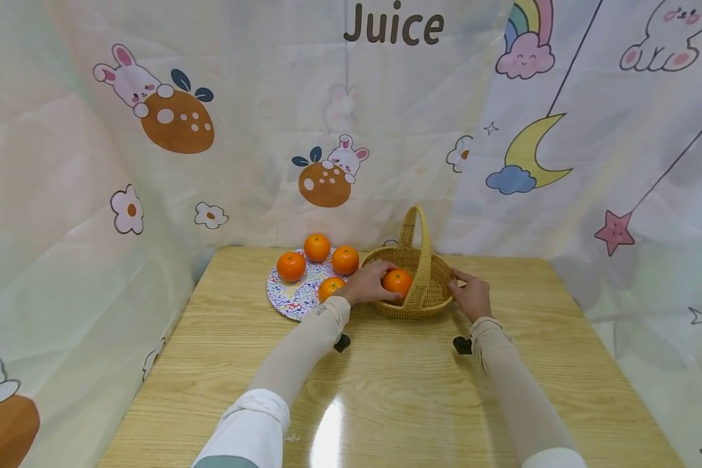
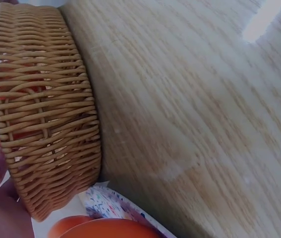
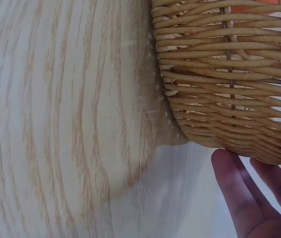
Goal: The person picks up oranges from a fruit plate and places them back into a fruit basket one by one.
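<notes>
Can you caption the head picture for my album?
Left grip holding an orange inside a wicker basket, right grip touching it, four more oranges on a plate.

Light wood-grain counter (image 1: 398, 403), white glare streak (image 1: 327, 432). Pale printed fabric backdrop (image 1: 257, 130) behind: dark "Juice" lettering (image 1: 396, 30) up top, yellow crescent moon (image 1: 520, 151), red star (image 1: 615, 232) right.

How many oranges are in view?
5. On the plate: left orange, back orange, right orange, front orange; in the basket: fifth orange, held by the left hand. Basket may hide more.
</notes>
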Demonstrator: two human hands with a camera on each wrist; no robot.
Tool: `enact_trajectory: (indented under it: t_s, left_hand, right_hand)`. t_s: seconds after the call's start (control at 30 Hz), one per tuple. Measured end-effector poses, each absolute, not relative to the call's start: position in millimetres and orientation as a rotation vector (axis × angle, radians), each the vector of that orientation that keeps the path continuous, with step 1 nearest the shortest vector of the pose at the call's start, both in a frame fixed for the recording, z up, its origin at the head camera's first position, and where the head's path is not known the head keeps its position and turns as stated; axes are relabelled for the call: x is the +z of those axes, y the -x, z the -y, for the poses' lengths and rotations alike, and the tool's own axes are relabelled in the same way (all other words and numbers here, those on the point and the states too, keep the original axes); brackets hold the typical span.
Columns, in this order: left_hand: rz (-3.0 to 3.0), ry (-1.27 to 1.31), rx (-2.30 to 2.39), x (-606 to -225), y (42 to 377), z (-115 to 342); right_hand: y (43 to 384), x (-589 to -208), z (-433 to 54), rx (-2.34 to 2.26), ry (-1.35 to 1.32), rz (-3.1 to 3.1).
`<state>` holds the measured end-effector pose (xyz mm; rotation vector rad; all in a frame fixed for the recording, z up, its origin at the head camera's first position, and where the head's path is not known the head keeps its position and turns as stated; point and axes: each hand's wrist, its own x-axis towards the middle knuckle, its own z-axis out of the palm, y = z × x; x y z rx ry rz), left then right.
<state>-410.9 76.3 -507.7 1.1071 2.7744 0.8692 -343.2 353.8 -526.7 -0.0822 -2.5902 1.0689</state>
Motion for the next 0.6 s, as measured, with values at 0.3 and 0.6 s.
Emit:
enact_trajectory:
  t_s: [0.3,0.6]
  left_hand:
    - [-2.789,-1.108,0.693,-510.7,407.9,-79.6]
    - [-2.777,-1.14,0.63,-509.9,411.5,-81.2]
  right_hand:
    - [344.1,-528.3,-354.5,1.072,0.078,2.567]
    - [345.0,-531.1,-356.5,1.1,0.07,2.562]
